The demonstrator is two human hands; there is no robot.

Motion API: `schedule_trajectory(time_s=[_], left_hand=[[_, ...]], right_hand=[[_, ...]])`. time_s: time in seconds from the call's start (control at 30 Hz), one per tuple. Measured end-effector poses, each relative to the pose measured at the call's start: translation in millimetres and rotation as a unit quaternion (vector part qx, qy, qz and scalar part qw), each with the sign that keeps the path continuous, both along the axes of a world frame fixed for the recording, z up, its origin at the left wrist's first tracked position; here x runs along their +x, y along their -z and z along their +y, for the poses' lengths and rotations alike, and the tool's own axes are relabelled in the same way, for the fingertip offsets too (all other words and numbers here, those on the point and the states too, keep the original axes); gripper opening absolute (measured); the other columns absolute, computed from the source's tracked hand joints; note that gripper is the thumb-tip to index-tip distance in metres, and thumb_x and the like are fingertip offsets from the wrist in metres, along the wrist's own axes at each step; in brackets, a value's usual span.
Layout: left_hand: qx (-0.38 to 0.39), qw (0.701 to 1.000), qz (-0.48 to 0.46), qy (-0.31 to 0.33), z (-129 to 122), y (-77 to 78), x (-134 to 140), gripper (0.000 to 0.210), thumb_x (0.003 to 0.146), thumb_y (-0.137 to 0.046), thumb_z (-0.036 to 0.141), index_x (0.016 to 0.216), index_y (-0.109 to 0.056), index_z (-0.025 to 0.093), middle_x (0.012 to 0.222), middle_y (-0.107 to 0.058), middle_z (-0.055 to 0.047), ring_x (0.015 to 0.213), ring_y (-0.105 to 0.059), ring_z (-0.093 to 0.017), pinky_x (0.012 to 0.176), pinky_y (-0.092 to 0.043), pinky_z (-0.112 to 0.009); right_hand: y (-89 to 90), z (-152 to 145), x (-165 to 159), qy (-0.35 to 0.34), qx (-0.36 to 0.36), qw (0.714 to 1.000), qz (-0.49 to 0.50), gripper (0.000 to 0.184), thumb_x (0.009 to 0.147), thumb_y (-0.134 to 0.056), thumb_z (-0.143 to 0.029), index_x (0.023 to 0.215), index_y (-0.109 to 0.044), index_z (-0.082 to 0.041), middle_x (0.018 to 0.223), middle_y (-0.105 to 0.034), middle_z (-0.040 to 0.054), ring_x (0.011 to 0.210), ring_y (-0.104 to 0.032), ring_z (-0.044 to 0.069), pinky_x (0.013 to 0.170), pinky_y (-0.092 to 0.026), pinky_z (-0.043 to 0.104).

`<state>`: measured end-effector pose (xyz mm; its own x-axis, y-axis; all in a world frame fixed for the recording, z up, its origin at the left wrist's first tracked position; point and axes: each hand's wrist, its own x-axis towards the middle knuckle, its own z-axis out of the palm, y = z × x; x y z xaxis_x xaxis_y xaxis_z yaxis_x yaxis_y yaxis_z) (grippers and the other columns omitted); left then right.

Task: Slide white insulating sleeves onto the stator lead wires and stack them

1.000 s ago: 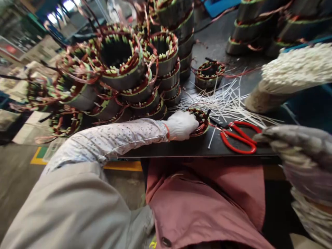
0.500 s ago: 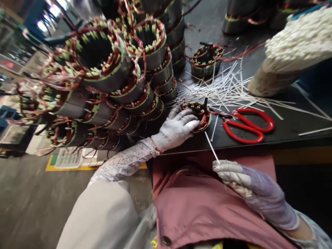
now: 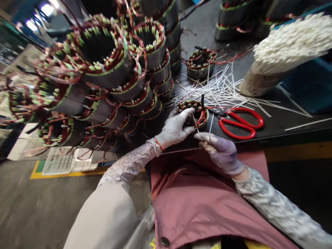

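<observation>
A small motor stator (image 3: 203,121) with copper windings and green slot liners rests near the table's front edge. My left hand (image 3: 176,126), in a white glove, holds it from the left, index finger over the rim and thumb at the near side. In my right hand (image 3: 220,148), also gloved, a white cable tie (image 3: 195,121) is pinched. Its far end reaches into the stator's ring. To the right of the stator lie red-handled scissors (image 3: 237,129), their blades pointing at it. Loose white cable ties (image 3: 215,90) are scattered just behind.
Stacked stators (image 3: 109,72) crowd the left side, with wire ends sticking out. Another stator (image 3: 201,65) stands behind the loose ties. A thick bundle of cable ties (image 3: 293,52) leans at the right by a blue bin (image 3: 308,88). A white basket (image 3: 58,160) sits lower left.
My right hand has moved up and left, bringing the cable tie from in front of the table to the stator. My left index finger now stretches across the rim.
</observation>
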<state>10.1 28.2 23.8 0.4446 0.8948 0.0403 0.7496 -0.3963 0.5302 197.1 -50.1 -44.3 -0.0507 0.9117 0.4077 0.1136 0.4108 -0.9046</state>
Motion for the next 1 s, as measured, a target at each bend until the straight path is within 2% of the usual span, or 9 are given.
schedule_trajectory(time_s=[0.1, 0.17, 0.3, 0.4, 0.6, 0.77, 0.9, 0.93, 1.0], left_hand=[[-0.019, 0.991, -0.122, -0.047, -5, 14.4, 0, 0.058, 0.089, -0.073, 0.017, 0.145, -0.055, 0.013, 0.126, -0.077, -0.009, 0.123, -0.070, -0.021, 0.116, -0.049, -0.037], [0.011, 0.986, -0.160, -0.041, -8, 22.7, 2, 0.047, 0.092, -0.072, 0.018, 0.138, -0.062, 0.015, 0.122, -0.078, -0.009, 0.118, -0.073, -0.020, 0.116, -0.049, -0.038], [0.109, 0.984, -0.143, 0.005, -10, 31.4, 5, 0.013, 0.097, -0.069, 0.027, 0.105, -0.079, 0.028, 0.108, -0.082, -0.002, 0.106, -0.077, -0.018, 0.122, -0.042, -0.045], [0.134, 0.980, -0.148, 0.020, -9, 34.1, 4, 0.015, 0.099, -0.067, 0.030, 0.099, -0.081, 0.028, 0.102, -0.083, -0.002, 0.101, -0.078, -0.017, 0.120, -0.043, -0.045], [0.125, 0.977, -0.164, 0.052, -6, 36.7, 0, 0.021, 0.101, -0.060, 0.025, 0.104, -0.081, 0.025, 0.110, -0.082, -0.005, 0.107, -0.077, -0.017, 0.112, -0.051, -0.040], [0.112, 0.981, -0.154, 0.048, -5, 37.8, 1, 0.017, 0.100, -0.064, 0.027, 0.101, -0.081, 0.026, 0.108, -0.082, -0.005, 0.105, -0.077, -0.017, 0.113, -0.050, -0.042], [0.097, 0.982, -0.158, 0.045, -5, 38.5, 1, 0.018, 0.102, -0.062, 0.029, 0.104, -0.079, 0.024, 0.110, -0.082, -0.005, 0.106, -0.077, -0.016, 0.105, -0.055, -0.035], [0.097, 0.983, -0.149, 0.044, -4, 37.6, 0, 0.018, 0.102, -0.062, 0.028, 0.108, -0.078, 0.024, 0.113, -0.081, -0.005, 0.109, -0.076, -0.016, 0.110, -0.053, -0.036], [0.097, 0.987, -0.113, 0.056, -3, 33.9, -4, 0.028, 0.099, -0.067, 0.027, 0.126, -0.072, 0.024, 0.128, -0.076, -0.006, 0.124, -0.070, -0.019, 0.121, -0.043, -0.039]], right_hand=[[2.2, 14, -11, 0.092, -0.011, 0.996, 0.013, 0.016, 0.091, -0.070, -0.031, 0.104, -0.076, -0.024, 0.091, -0.080, 0.0030, 0.081, -0.078, 0.019, 0.078, -0.067, 0.033], [-3.6, 13, -10, 0.131, -0.004, 0.991, -0.016, 0.010, 0.089, -0.073, -0.032, 0.095, -0.076, -0.024, 0.090, -0.080, 0.0031, 0.080, -0.077, 0.019, 0.077, -0.066, 0.033], [-25.2, 6, -1, 0.109, 0.034, 0.986, -0.123, 0.014, 0.088, -0.074, -0.036, 0.080, -0.075, -0.024, 0.083, -0.076, 0.0037, 0.074, -0.073, 0.018, 0.072, -0.062, 0.032], [-36.3, 15, 1, 0.086, 0.041, 0.981, -0.169, 0.020, 0.091, -0.071, -0.041, 0.081, -0.075, -0.024, 0.079, -0.074, 0.0031, 0.069, -0.070, 0.017, 0.068, -0.058, 0.031], [-22.0, 43, 2, 0.077, 0.032, 0.958, -0.275, 0.035, 0.093, -0.065, -0.051, 0.077, -0.074, -0.021, 0.072, -0.072, 0.0046, 0.064, -0.066, 0.017, 0.061, -0.048, 0.030], [-18.8, 45, 8, 0.144, 0.097, 0.908, -0.380, 0.034, 0.096, -0.060, -0.049, 0.086, -0.076, -0.019, 0.077, -0.073, 0.0078, 0.065, -0.063, 0.017, 0.059, -0.039, 0.030], [-36.4, 45, 12, 0.073, 0.186, 0.922, -0.332, 0.039, 0.100, -0.053, -0.042, 0.073, -0.070, -0.020, 0.067, -0.068, 0.0056, 0.057, -0.056, 0.014, 0.056, -0.037, 0.028], [-41.7, 42, 14, 0.048, 0.178, 0.932, -0.311, 0.040, 0.098, -0.056, -0.046, 0.069, -0.068, -0.021, 0.064, -0.067, 0.0044, 0.054, -0.054, 0.013, 0.054, -0.036, 0.028], [-51.4, 34, 18, 0.027, 0.099, 0.961, -0.257, 0.041, 0.091, -0.063, -0.056, 0.067, -0.067, -0.022, 0.060, -0.066, 0.0020, 0.049, -0.051, 0.011, 0.047, -0.035, 0.027]])
